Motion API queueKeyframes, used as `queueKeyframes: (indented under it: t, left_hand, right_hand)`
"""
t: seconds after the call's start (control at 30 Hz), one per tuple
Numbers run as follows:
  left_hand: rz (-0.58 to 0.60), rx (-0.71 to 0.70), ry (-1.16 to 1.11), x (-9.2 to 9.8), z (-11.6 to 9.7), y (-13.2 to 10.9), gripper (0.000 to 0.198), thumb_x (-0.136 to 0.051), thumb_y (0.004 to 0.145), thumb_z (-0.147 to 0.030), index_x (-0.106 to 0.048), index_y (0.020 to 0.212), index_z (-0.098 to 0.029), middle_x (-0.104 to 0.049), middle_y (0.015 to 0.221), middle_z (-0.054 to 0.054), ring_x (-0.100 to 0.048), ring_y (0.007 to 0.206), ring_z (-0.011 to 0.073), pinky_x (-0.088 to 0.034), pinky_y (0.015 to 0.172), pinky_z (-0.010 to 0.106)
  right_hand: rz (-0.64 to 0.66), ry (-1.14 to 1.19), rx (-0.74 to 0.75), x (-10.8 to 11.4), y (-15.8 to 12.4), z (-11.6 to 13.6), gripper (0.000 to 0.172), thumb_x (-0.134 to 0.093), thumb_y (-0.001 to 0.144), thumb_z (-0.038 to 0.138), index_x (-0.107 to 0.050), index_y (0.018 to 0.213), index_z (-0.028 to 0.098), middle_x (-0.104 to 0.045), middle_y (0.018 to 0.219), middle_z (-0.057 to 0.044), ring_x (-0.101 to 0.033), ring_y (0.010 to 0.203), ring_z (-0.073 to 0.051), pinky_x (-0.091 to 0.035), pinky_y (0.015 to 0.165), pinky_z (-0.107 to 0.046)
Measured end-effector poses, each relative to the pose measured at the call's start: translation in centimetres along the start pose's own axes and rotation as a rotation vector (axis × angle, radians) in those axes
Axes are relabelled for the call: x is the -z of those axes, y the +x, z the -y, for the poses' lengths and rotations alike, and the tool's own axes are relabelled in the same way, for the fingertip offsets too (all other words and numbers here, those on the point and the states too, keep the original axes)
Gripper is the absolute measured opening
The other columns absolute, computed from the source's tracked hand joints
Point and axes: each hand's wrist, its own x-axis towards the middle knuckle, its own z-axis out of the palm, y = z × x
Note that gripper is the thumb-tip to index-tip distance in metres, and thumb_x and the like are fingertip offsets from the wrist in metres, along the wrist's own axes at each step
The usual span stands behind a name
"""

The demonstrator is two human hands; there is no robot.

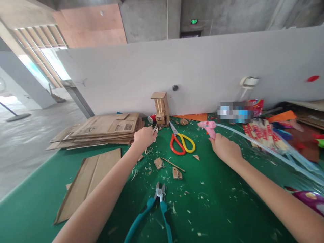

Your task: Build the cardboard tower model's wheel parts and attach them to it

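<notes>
A pink hot glue gun [209,128] is gripped in my right hand [225,148], its nozzle pointing left. A long clear glue stick [235,131] runs from its back toward the right. My left hand [144,137] is closed at the front of a small cardboard tower [162,109]. Something thin and pale shows at its fingertips, too small to name. Red-and-yellow-handled scissors [182,143] lie partly open between my hands. Nearer to me are teal-handled cutting pliers [159,194], jaws apart, and cut cardboard pieces [158,163] beside a thin stick [173,164].
Stacked cardboard [101,126] and a loose cardboard sheet [98,175] lie on the left of the green table [207,209]. On the right are wooden sticks in packets [263,135] and coloured craft material [303,135]. A white partition [202,67] stands behind; scraps are scattered about.
</notes>
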Motion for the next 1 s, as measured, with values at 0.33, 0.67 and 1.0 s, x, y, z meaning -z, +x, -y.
queueKeyframes:
  t: [0.33, 0.67, 1.0]
  left_hand:
    - [0.133, -0.129, 0.010, 2.6, -1.5, -1.9, 0.042, -0.039, 0.084, -0.047, -0.063, 0.101, -0.017, -0.067, 0.099, 0.015, -0.063, 0.094, 0.0333, -0.050, 0.074, 0.045]
    - [0.308, -0.308, 0.072, 5.1, -2.7, -4.5, 0.039, -0.043, 0.083, -0.047, -0.061, 0.103, -0.019, -0.067, 0.101, 0.014, -0.063, 0.093, 0.0301, -0.051, 0.075, 0.041]
    - [0.346, -0.423, 0.069, 5.1, -3.7, -5.8, 0.038, -0.040, 0.085, -0.046, -0.060, 0.103, -0.019, -0.067, 0.101, 0.013, -0.064, 0.092, 0.0304, -0.051, 0.073, 0.040]
  right_hand:
    - [0.037, 0.094, 0.015, -0.8, 6.6, 2.3, 0.042, -0.025, 0.094, 0.038, -0.049, 0.114, 0.010, -0.060, 0.108, -0.020, -0.063, 0.095, -0.032, -0.047, 0.075, -0.044]
    - [0.092, 0.214, -0.104, -0.3, 8.7, 4.1, 0.050, -0.028, 0.092, 0.045, -0.049, 0.122, 0.010, -0.054, 0.116, -0.023, -0.058, 0.105, -0.033, -0.045, 0.081, -0.043]
    - [0.020, 0.335, 0.157, 2.1, 8.0, 6.9, 0.037, -0.043, 0.087, 0.041, -0.058, 0.112, 0.018, -0.064, 0.105, -0.015, -0.060, 0.099, -0.028, -0.044, 0.081, -0.038]
